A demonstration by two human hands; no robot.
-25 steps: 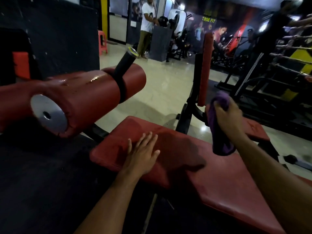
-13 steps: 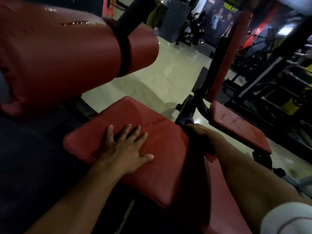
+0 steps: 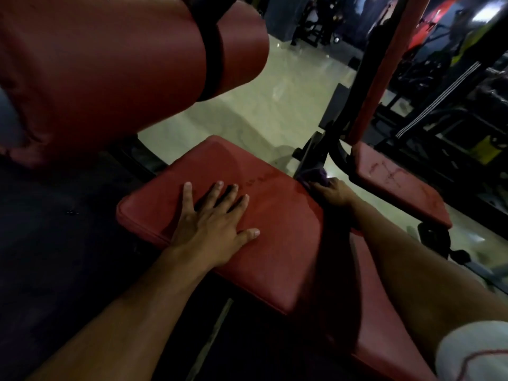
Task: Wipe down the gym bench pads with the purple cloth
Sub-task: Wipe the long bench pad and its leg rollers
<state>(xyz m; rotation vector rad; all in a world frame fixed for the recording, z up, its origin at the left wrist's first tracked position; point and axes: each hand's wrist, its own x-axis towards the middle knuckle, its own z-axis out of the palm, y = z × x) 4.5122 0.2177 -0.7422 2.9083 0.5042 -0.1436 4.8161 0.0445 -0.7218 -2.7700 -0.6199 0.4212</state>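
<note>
At pad's (image 3: pixel 275 229) far edge, right hand (image 3: pixel 334 191) gripping purple cloth (image 3: pixel 316 176)

Glossy tiled floor (image 3: pixel 277 105), dark gym machines (image 3: pixel 445 86)

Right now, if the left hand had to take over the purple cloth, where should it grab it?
Probably the bunched purple cloth showing beyond the right hand, at the red pad's far right edge. Come from the left across the pad: the right hand covers the near side, and black frame crowds the far side.
</note>
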